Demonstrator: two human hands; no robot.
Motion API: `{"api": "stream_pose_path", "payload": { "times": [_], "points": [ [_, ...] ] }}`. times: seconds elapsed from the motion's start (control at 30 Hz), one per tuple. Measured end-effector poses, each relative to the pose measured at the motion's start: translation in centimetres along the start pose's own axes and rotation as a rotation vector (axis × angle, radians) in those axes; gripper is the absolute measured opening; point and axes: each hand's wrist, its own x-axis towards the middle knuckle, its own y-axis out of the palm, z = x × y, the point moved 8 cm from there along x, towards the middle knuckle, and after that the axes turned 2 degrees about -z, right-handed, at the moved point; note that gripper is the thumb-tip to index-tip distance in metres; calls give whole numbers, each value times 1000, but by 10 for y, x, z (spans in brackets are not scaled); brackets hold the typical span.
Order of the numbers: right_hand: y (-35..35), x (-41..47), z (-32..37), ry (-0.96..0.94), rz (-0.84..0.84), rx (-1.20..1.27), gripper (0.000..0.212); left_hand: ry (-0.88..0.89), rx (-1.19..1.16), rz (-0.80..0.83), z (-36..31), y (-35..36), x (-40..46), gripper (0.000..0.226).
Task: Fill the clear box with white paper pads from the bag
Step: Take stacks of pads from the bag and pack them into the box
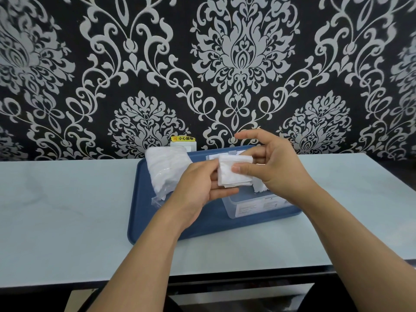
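- Both hands are on one small stack of white paper pads (pixel 234 171) — my left hand (pixel 198 185) grips it from below, my right hand (pixel 270 163) pinches its near edge, forefinger lifted free.
- The stack hovers just above the clear box (pixel 254 207) on the blue tray (pixel 157 224); the bag (pixel 166 167) lies just left.
- Next, I'd say: square it and lower it in — the box walls sit close, open surface (pixel 67 210) either side.

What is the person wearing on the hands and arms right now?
Nothing shows on them. The left hand and right hand are bare, with no gloves, rings or watch in view. Both forearms are uncovered down to the bottom edge of the picture, so no sleeves show.
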Motion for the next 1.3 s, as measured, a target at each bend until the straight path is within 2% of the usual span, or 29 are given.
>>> {"api": "stream_pose_path", "payload": {
  "times": [0.07, 0.17, 0.27, 0.33, 0.4, 0.47, 0.53, 0.6, 0.77, 0.87, 0.93, 1.03, 1.17, 1.23, 1.3],
  "points": [
    [0, 0, -1, -17, -9, -30, 60, 15, 18, 3, -1, 3, -1, 45],
    [-1, -2, -4, -35, -34, 30, 51, 78, 45, -53, -2, 0, -1, 23],
    [-18, -1, -19, 141, -151, 227, 29, 43, -118, -92, 1, -5, 1, 19],
    [-13, -5, -30, 301, -33, 333, 33, 29, -198, -63, -2, -4, 0, 24],
    [-1, -10, -33, 370, 88, 380, 34, 26, -230, -31, -4, -1, 0, 27],
    [3, -11, -32, 377, 101, 420, 30, 19, -239, -20, -4, -1, -1, 27],
    [3, -11, -32, 382, 90, 454, 36, 18, -235, -24, -4, -2, -1, 28],
    [2, -10, -31, 383, 79, 455, 38, 21, -223, -25, -4, -3, -2, 28],
    [2, -10, -29, 362, 50, 440, 14, 34, -241, -74, -6, -4, -3, 24],
    [2, -10, -26, 353, 9, 473, 17, 105, -171, -145, -9, -9, -2, 21],
    [2, -9, -22, 308, -28, 406, 17, 192, -94, -228, -13, -14, -3, 19],
    [0, -7, -20, 238, -157, 282, 21, 302, -50, -334, -17, -18, -5, 19],
    [-30, -8, -5, 77, -441, 54, 18, 316, -44, -438, -14, -24, -6, 25],
    [-40, -8, 5, 22, -450, 190, 20, 309, -17, -457, -12, -24, -7, 27],
    [-22, -7, 10, 56, -246, 472, 19, 305, -18, -434, -11, -20, -7, 26]
  ]
}}
